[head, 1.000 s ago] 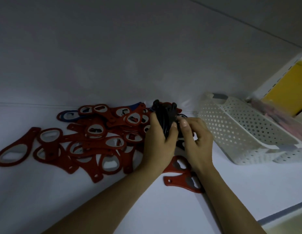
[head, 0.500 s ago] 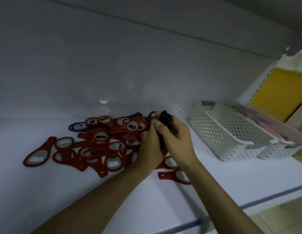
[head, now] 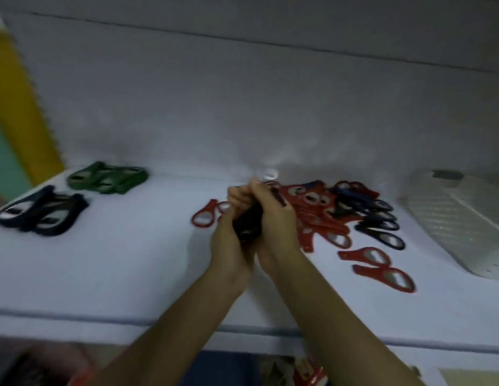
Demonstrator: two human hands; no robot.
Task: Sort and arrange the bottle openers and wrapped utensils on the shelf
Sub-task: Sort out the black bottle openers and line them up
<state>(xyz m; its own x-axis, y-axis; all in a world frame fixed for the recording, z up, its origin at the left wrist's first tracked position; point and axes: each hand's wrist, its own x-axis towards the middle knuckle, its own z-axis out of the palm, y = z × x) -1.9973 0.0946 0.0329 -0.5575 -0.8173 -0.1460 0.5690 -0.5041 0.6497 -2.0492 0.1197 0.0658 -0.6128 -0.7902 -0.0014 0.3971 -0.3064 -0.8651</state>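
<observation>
Head view: a stack of black bottle openers (head: 247, 225) is held at the centre of the frame, clamped between both hands. The left hand (head: 228, 246) is curled round the stack from the left side, and the right hand (head: 276, 221) is wrapped over it from the right, with fingers bent across the top. The stack is held over the white shelf (head: 117, 274) — whether its lower end touches the surface cannot be told through the blur.

Just right of the hands a loose pile of red openers (head: 312, 215) is spread on the shelf, with dark blue openers (head: 379, 222) lying along its right edge. Two red openers (head: 368, 256) are set apart at the lower right, and a single red opener (head: 204, 218) is seen just left of the hands. At the left of the frame two separate groups are laid — a green group (head: 106, 176) further back and a dark group (head: 39, 211) nearer the front edge. A white perforated basket (head: 460, 218) is seen at the right edge, and a yellow panel (head: 17, 107) at the upper left.
</observation>
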